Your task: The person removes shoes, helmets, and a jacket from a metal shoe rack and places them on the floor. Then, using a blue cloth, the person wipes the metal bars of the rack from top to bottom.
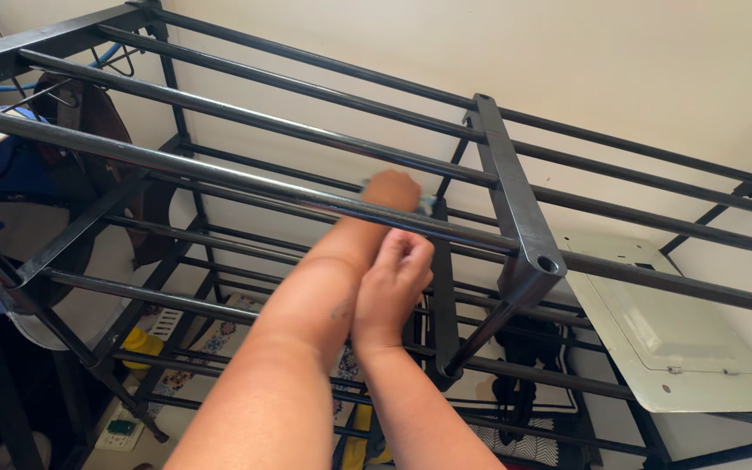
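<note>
Black metal rack [515, 218]: the left hand [391, 189] reaches under a bar, grip hidden, can't tell; right hand [396, 277] is clenched just below it.

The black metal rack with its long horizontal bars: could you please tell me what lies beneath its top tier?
Under the black metal rack's top bars run lower tiers of bars. Through them show a patterned floor covering and yellow items. The forearms hide the middle; the left hand reaches beneath a bar.

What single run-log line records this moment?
left hand: reaching under top bar | right hand: fisted beside forearm | black metal rack: against wall
</note>
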